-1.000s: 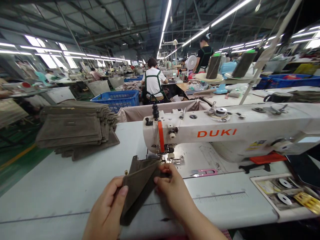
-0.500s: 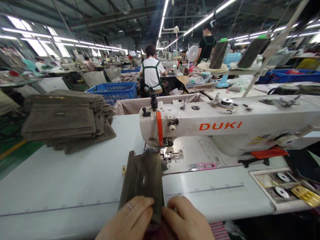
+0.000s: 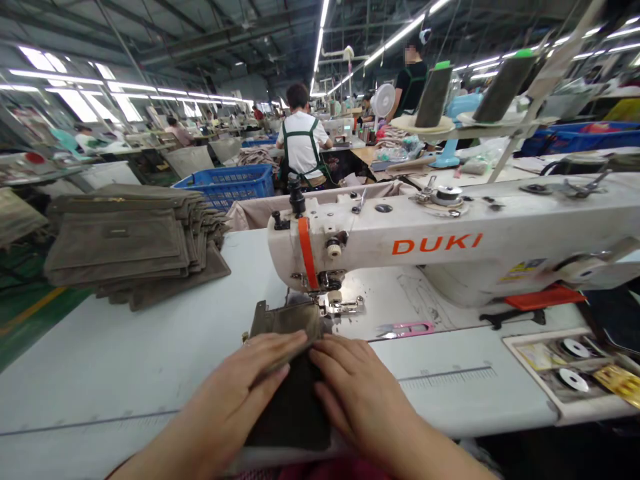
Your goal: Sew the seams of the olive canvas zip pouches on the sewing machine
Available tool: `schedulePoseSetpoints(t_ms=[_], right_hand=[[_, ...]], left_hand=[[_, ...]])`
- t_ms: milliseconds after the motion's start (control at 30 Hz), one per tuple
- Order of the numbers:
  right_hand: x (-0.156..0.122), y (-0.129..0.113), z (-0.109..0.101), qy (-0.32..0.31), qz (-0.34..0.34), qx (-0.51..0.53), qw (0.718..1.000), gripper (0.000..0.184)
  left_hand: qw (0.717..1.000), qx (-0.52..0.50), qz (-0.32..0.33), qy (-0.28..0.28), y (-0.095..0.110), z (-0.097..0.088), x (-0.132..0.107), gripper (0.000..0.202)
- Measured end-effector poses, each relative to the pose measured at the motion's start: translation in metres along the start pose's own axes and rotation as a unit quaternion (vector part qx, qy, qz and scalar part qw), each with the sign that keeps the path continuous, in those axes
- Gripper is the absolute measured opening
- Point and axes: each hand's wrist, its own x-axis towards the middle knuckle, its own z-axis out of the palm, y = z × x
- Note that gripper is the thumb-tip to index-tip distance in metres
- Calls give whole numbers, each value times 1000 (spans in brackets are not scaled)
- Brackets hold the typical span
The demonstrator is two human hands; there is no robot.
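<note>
An olive-brown fabric bag piece (image 3: 295,417) lies on the table, its far end by the presser foot (image 3: 343,305) of the white sewing machine (image 3: 370,250). My left hand (image 3: 237,383) grips a folded-up layer of it between thumb and fingers. On the right edge of the fold, close to the needle area, my right hand (image 3: 357,383) has its fingers closed on the same piece. Parts of the fabric are hidden under both hands. Pink-handled thread snips (image 3: 413,329) rest on the machine bed to the right.
A stack of similar olive bag pieces (image 3: 120,243) sits at the left. Bobbins lie in a tray (image 3: 555,393) at the right, near a black wrench (image 3: 513,318). Thread cones (image 3: 507,87) stand behind the machine. Beyond are a blue crate (image 3: 225,183) and a seated person (image 3: 303,143).
Both hands have moved forward along the piece, nearer the presser foot. Its near part is now folded up, and the small label that showed before is out of sight.
</note>
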Motion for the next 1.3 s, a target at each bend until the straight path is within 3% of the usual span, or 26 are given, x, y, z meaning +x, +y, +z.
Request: schedulePoseSetpoints(t_ms=[67,133,233,300,433,567,700,867,1033,1167,1300], right_hand=[[8,3,3,-35,-4,-20,999,61],[8,5,8,-58,-2,-37,998,71],[0,8,10,-67,-4,-75,995,69],[-5,10,9,-75,-21,-106,991,65],[-7,13,9,-66,-58,-167,982,57],[-3,16,9,-32,-92,-189,977,53],[8,17,2,-30,-53,-140,988,37],[25,20,1,-24,-16,-146,989,65],[24,25,6,-28,-16,-152,988,65],[20,27,4,-42,-18,-154,987,73],[22,29,1,-44,-10,-146,988,73]], left_hand=[[999,-21,-7,28,-5,-8,-3,50],[999,4,41,10,-9,-10,-9,64],[990,63,119,-46,-9,-1,-17,86],[983,99,135,-75,-4,9,-18,89],[975,161,96,-118,9,23,-8,86],[976,156,69,-137,9,18,8,90],[989,64,98,-88,-16,12,14,79],[993,-81,75,35,-38,-2,9,40],[992,8,116,-39,-17,-20,20,35],[987,103,122,13,-8,0,47,35],[965,186,182,8,-18,29,64,43]])
